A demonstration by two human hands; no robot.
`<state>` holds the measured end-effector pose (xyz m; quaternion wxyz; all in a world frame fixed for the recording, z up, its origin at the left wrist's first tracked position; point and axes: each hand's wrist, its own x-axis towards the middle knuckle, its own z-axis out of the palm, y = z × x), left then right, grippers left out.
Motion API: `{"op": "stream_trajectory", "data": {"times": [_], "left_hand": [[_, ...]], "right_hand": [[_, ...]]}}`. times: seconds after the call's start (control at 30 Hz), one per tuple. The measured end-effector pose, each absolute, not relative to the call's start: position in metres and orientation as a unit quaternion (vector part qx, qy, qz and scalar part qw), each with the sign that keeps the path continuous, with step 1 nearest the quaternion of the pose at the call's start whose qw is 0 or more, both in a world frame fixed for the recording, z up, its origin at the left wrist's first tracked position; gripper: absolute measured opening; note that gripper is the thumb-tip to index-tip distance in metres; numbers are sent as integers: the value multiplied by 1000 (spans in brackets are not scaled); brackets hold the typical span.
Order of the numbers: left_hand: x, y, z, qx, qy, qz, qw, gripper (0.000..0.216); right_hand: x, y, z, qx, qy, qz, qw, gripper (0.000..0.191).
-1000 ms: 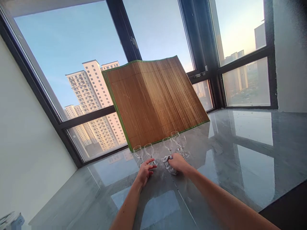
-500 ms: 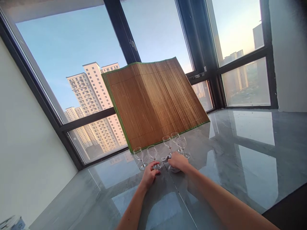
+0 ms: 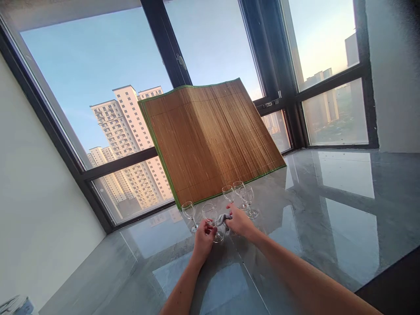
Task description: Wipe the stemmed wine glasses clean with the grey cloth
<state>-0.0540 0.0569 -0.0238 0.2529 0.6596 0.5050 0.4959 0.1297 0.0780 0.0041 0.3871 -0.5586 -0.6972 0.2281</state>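
My left hand (image 3: 204, 241) is closed around the stem of a clear wine glass (image 3: 209, 211), which stands upright or nearly so; its round foot shows beside my fingers. Bunched in my right hand (image 3: 240, 222) is a grey cloth (image 3: 223, 218), and its free end reaches toward the held glass. Whether cloth and glass touch, I cannot tell. Left of them stands another wine glass (image 3: 188, 211). Beyond my right hand a group of three stands close together: one wine glass (image 3: 228, 192) partly behind my fingers, a second wine glass (image 3: 238, 187) and a third wine glass (image 3: 248, 195).
Behind the glasses a brown bamboo mat (image 3: 210, 140) with green edging leans on the window. The glossy grey tiled surface (image 3: 288, 262) reflects the panes. A white-and-blue container (image 3: 18, 305) is cut off at the lower left corner.
My left hand has taken the stem, and that glass has come slightly nearer to me. My right hand has moved left, bringing the grey cloth up beside the glass.
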Motion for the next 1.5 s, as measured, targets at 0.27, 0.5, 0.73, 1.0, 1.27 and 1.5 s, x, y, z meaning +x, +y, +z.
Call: {"op": "stream_trajectory", "data": {"times": [0.27, 0.5, 0.73, 1.0, 1.27, 1.5], "left_hand": [[-48, 43, -17, 701, 560, 441, 23, 29], [-46, 36, -12, 685, 615, 389, -26, 34], [-45, 34, -12, 702, 612, 364, -20, 34], [-46, 35, -13, 693, 636, 338, -45, 40], [-46, 32, -9, 700, 658, 269, -69, 51], [-42, 29, -7, 697, 657, 279, -71, 50]], "right_hand": [[120, 70, 10, -454, -675, 302, 497, 55], [112, 61, 12, -392, -645, 384, 532, 62], [114, 76, -2, -468, -631, 249, 567, 62], [122, 73, 11, -412, -536, 262, 689, 48], [119, 61, 19, -331, -562, 217, 727, 36], [127, 69, 15, -413, -659, 144, 612, 51]]}}
